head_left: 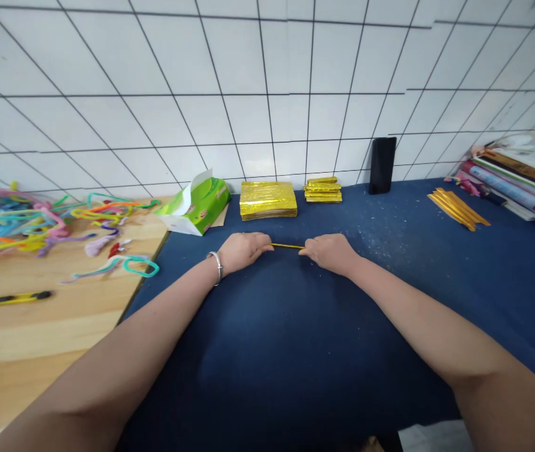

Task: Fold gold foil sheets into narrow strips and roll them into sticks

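Tiled wall (267,69), at back. Dark blue cloth (276,351), below. Fuzzy coloured stems (51,220), tangled, far left. Green tissue pack (208,206) and thick gold stack (268,204), just beyond the hands. Left hand (246,252) and right hand (332,252), both pinched closed. Black phone (382,165), upright by the wall. Thin gold strip (287,246), gripped at either end between the hands, over the cloth.
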The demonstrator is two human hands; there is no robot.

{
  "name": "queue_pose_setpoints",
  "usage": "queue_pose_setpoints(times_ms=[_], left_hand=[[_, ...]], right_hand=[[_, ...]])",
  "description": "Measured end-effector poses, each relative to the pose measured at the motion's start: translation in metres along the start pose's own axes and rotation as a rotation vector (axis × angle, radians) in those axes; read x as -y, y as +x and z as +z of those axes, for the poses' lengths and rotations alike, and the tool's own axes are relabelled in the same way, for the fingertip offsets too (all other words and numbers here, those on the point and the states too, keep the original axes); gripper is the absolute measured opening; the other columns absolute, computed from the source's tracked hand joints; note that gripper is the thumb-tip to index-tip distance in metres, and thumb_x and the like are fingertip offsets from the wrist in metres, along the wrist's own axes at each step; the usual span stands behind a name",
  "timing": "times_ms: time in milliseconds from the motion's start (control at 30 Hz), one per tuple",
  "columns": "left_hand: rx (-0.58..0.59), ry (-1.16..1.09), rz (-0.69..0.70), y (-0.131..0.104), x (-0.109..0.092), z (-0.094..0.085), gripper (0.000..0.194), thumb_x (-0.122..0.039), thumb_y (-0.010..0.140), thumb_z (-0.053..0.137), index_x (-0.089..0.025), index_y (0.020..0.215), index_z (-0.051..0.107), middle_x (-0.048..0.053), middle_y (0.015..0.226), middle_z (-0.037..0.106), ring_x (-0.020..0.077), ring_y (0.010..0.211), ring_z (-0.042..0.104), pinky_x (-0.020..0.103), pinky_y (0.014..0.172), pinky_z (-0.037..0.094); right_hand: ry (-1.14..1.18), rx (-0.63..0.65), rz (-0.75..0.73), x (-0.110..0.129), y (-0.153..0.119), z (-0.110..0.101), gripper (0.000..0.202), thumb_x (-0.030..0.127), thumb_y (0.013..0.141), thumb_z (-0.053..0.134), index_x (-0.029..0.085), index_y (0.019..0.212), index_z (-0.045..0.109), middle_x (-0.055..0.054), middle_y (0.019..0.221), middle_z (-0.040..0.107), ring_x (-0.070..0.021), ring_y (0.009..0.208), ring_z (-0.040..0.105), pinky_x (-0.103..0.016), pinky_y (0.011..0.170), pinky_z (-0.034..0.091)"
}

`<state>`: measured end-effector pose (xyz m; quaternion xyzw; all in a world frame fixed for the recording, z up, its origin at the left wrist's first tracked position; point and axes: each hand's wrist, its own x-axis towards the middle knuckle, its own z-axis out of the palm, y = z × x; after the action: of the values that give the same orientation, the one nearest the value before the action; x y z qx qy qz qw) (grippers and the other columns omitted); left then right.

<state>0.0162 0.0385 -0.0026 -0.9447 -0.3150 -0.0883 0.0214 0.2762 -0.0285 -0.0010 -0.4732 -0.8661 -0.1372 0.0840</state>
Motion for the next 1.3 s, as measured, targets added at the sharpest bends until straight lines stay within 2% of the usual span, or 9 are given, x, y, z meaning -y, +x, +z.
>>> queue_pose_setpoints(times_ms=[133, 300, 533, 633, 800, 1000, 1133, 1300], left_hand=[[-0.006, -0.089, 0.01, 0.0, 0.008, 0.005, 0.03, -0.035, 0.094, 0.029, -0.02, 0.104, 0.054, 0.003, 0.098, 0.062, 0.0144, 0.086, 0.058, 0.024, 0.073, 0.042], [-0.021, -0.135, 0.011, -0.001, 0.014, 0.006, 0.03, -0.033, 0.094, 0.03, -0.019, 0.104, 0.055, 0.004, 0.097, 0.062, 0.014, 0.088, 0.058, 0.024, 0.077, 0.043], [-0.07, -0.089, -0.011, -0.001, 0.018, 0.003, 0.036, -0.043, 0.093, 0.032, -0.021, 0.098, 0.059, 0.002, 0.093, 0.063, 0.0137, 0.088, 0.058, 0.023, 0.075, 0.043], [-0.073, -0.083, 0.003, -0.001, 0.017, 0.0, 0.036, -0.043, 0.093, 0.03, -0.021, 0.1, 0.059, 0.003, 0.093, 0.061, 0.0138, 0.089, 0.056, 0.023, 0.075, 0.042], [-0.068, -0.036, 0.065, 0.004, 0.001, -0.005, 0.034, -0.039, 0.093, 0.032, -0.02, 0.101, 0.059, 0.005, 0.093, 0.06, 0.016, 0.09, 0.054, 0.028, 0.08, 0.04], [-0.015, 0.082, 0.081, 0.01, -0.031, -0.01, 0.026, -0.03, 0.093, 0.034, -0.019, 0.096, 0.057, 0.004, 0.083, 0.06, 0.0165, 0.079, 0.056, 0.029, 0.071, 0.039], [-0.002, 0.092, 0.069, 0.012, -0.043, -0.01, 0.016, -0.023, 0.09, 0.039, -0.019, 0.091, 0.055, 0.003, 0.081, 0.059, 0.0165, 0.076, 0.057, 0.027, 0.066, 0.04], [-0.006, 0.112, 0.092, 0.015, -0.049, -0.007, 0.008, -0.015, 0.084, 0.046, -0.018, 0.087, 0.053, 0.004, 0.084, 0.06, 0.0168, 0.077, 0.058, 0.028, 0.066, 0.042]], right_hand=[[-0.02, 0.058, 0.02, -0.001, 0.002, -0.002, 0.04, 0.044, 0.095, 0.028, 0.017, 0.083, 0.055, -0.005, 0.074, 0.065, -0.0149, 0.07, 0.059, -0.025, 0.054, 0.024], [-0.024, 0.1, 0.031, 0.001, 0.004, -0.007, 0.032, 0.037, 0.096, 0.031, 0.017, 0.087, 0.054, -0.005, 0.08, 0.065, -0.0156, 0.075, 0.06, -0.024, 0.057, 0.029], [-0.009, 0.04, 0.012, -0.002, 0.003, -0.002, 0.034, 0.039, 0.096, 0.03, 0.017, 0.083, 0.054, -0.004, 0.074, 0.064, -0.0145, 0.071, 0.058, -0.025, 0.056, 0.025], [-0.009, 0.009, -0.001, -0.004, 0.003, 0.001, 0.035, 0.038, 0.096, 0.03, 0.017, 0.082, 0.054, -0.004, 0.073, 0.064, -0.014, 0.071, 0.057, -0.026, 0.056, 0.025], [-0.008, -0.023, -0.023, -0.001, 0.004, 0.001, 0.036, 0.038, 0.095, 0.03, 0.017, 0.081, 0.055, -0.004, 0.073, 0.063, -0.0138, 0.068, 0.055, -0.027, 0.057, 0.025], [0.005, -0.045, -0.063, 0.004, 0.005, -0.005, 0.032, 0.036, 0.093, 0.036, 0.016, 0.079, 0.057, -0.005, 0.075, 0.061, -0.015, 0.073, 0.051, -0.028, 0.063, 0.028], [-0.005, -0.087, -0.062, 0.014, 0.008, -0.01, 0.028, 0.036, 0.091, 0.039, 0.016, 0.086, 0.059, -0.008, 0.082, 0.059, -0.0183, 0.081, 0.049, -0.03, 0.069, 0.03], [0.009, -0.07, -0.099, 0.026, 0.013, -0.005, 0.022, 0.019, 0.091, 0.036, 0.016, 0.083, 0.057, -0.006, 0.079, 0.058, -0.0166, 0.076, 0.049, -0.029, 0.067, 0.03]])
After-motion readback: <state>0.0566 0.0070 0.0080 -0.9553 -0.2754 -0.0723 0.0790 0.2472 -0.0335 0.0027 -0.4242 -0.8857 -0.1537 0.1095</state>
